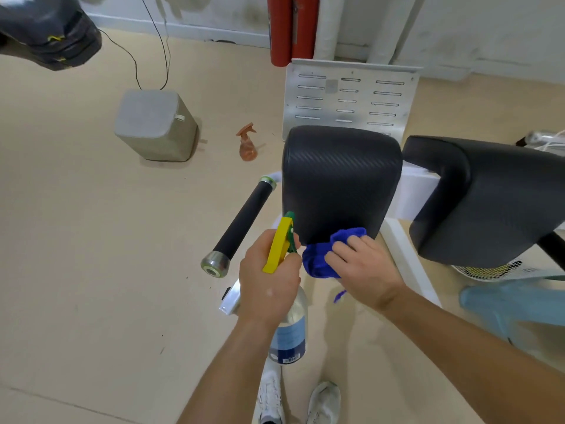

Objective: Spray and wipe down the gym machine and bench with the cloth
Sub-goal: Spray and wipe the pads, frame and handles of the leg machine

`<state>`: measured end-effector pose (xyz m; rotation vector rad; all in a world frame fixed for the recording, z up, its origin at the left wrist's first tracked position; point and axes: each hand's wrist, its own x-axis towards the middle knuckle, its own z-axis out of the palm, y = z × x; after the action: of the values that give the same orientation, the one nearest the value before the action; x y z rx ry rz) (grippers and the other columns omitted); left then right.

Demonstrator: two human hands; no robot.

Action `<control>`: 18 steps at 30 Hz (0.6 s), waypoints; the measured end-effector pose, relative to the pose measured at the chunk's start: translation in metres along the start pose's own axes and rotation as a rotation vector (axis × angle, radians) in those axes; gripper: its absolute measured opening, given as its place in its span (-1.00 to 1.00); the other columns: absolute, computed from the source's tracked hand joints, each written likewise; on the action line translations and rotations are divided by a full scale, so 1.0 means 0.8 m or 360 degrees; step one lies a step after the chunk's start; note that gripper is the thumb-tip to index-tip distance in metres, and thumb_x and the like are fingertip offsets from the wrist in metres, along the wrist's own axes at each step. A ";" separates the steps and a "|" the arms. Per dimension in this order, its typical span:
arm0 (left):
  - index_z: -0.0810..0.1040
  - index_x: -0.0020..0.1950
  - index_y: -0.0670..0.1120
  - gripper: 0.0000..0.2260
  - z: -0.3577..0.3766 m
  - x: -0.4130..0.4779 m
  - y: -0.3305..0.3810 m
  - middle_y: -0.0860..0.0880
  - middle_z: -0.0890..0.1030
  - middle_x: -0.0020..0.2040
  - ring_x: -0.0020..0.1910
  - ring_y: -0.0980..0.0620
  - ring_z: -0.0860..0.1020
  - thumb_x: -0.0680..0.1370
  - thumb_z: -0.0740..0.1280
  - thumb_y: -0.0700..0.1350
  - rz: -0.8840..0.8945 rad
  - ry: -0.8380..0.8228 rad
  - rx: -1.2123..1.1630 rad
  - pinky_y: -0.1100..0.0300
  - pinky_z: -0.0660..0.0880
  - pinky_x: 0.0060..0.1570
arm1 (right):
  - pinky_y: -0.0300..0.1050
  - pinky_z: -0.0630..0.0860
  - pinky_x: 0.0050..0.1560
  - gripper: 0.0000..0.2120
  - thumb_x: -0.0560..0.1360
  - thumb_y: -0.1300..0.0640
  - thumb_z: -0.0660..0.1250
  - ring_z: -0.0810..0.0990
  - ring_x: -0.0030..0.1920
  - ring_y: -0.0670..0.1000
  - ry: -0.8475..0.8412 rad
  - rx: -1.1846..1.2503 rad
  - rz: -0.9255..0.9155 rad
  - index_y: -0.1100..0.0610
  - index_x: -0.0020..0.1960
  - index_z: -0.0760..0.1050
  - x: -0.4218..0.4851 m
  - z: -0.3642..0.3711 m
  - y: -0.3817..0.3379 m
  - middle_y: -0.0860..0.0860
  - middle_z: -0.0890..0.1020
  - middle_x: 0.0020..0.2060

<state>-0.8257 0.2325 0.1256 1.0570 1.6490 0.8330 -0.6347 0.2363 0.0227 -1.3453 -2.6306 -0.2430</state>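
Head view shows my left hand [269, 280] gripping the bottle [289, 328] round its neck, fingers curled by the yellow trigger [278, 243], with the nozzle aimed toward the near corner of the pad [339, 179]. My right hand [363, 270] lies with fingers flat on the cloth [321, 261], pressing it against the pad's lower edge. The thumb is hidden, so I cannot tell whether it also pinches the fabric. Part of the cloth hangs loose below the pad.

I judge the step in hand to be wiping this pad's near edge. To do it well, I would spread the pressure flat across the fingers and draw the cloth along the edge in overlapping passes. Then I would go up over the textured face, whose weave will likely trap moisture. The loose tail should be gathered under the palm so it doesn't drag. The nozzle sits very near my cloth hand, so any spray should land on the pad ahead of the cloth, not on my knuckles. The second pad [483, 203] to the right and the handle [241, 221] to the left are close by, and I would take them afterwards. An orange bottle [247, 143] stands on the floor [91, 240] well apart and needs no attention.
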 end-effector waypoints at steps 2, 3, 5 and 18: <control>0.61 -0.12 0.05 -0.82 0.005 -0.002 -0.005 -0.06 0.55 -0.26 -0.22 -0.17 0.55 0.39 0.26 -0.14 -0.0046 -0.0038 0.0068 -0.26 0.62 -0.16 | -0.02 0.52 -0.22 -0.79 0.35 0.22 0.52 0.50 -0.25 0.13 0.0182 0.0219 0.0261 0.18 -0.07 0.56 -0.008 -0.028 0.000 0.09 0.57 -0.22; 0.61 -0.11 0.05 -0.81 0.007 -0.003 -0.006 -0.04 0.57 -0.25 -0.20 -0.17 0.57 0.39 0.26 -0.14 -0.0069 -0.0056 0.0081 -0.25 0.63 -0.15 | 0.02 0.53 -0.20 -0.86 0.40 0.21 0.47 0.50 -0.25 0.14 0.0337 0.0307 0.0386 0.21 -0.07 0.58 -0.009 -0.041 0.003 0.11 0.57 -0.23; 0.63 -0.11 0.04 -0.79 0.013 -0.007 -0.007 -0.04 0.61 -0.23 -0.19 -0.13 0.58 0.37 0.24 -0.12 -0.0105 -0.0078 0.0062 -0.22 0.62 -0.15 | -0.03 0.48 -0.12 -0.88 0.43 0.20 0.38 0.48 -0.20 0.13 0.0602 0.0393 0.0644 0.24 -0.08 0.59 0.000 -0.074 0.010 0.12 0.57 -0.23; 0.59 -0.16 0.00 -0.89 0.006 -0.005 -0.032 -0.02 0.57 -0.30 -0.28 -0.10 0.53 0.45 0.29 -0.16 -0.0126 0.0033 0.0042 -0.24 0.61 -0.14 | 0.03 0.41 -0.08 -0.77 0.57 0.00 0.33 0.48 -0.11 0.14 0.0550 0.0043 0.0550 0.15 0.09 0.54 0.162 -0.081 0.040 0.12 0.55 -0.08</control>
<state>-0.8273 0.2189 0.1031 0.9977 1.7123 0.7742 -0.6781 0.3420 0.1176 -1.5590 -2.0784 -0.3514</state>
